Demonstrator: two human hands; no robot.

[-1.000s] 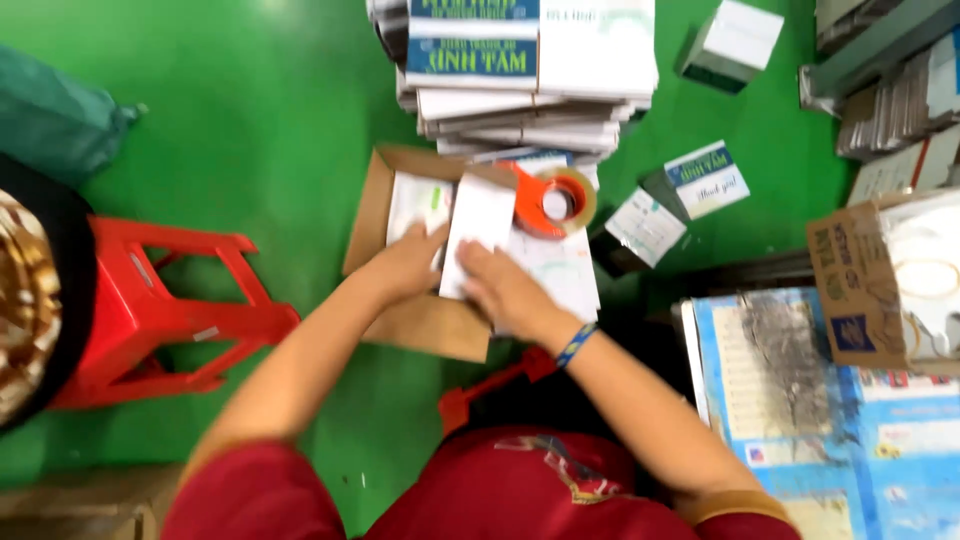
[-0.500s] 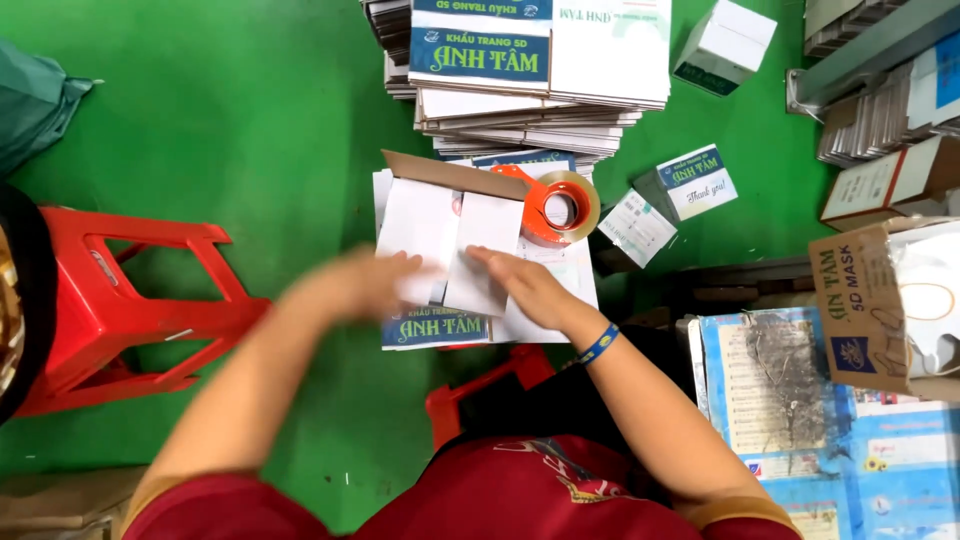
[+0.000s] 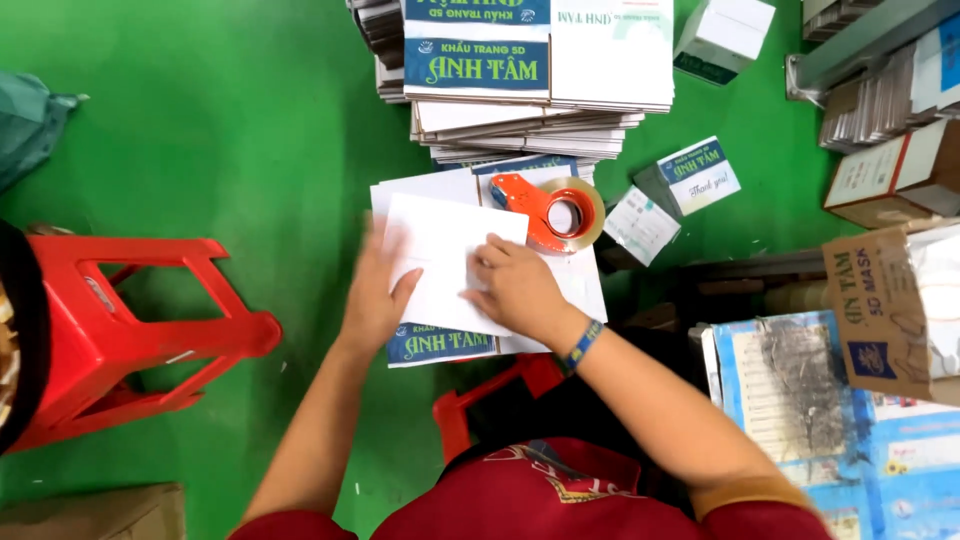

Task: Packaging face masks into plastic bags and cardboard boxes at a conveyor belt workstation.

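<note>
Green floor (image 3: 230, 130) fills the view, smooth and a little shiny. Far left of the white carton lies a red plastic stool (image 3: 130, 320) on its side, its legs rounded and glossy. The white carton (image 3: 450, 265) itself is flat, thin cardboard with sharp edges and a blue printed band at its near end; it lies on the floor in front of the person. The left hand (image 3: 375, 295) rests open and flat on the carton's left part, fingers spread, a bit blurred. The right hand (image 3: 515, 285) presses on the carton's right part, fingers bent, gripping nothing as far as I can see. To fold such a flap well, I think both palms should press evenly along the crease. Just right of the carton, touching its far corner, sits an orange tape dispenser (image 3: 550, 210) with a clear roll. Behind the carton stands a stack of flat cartons (image 3: 530, 80).
</note>
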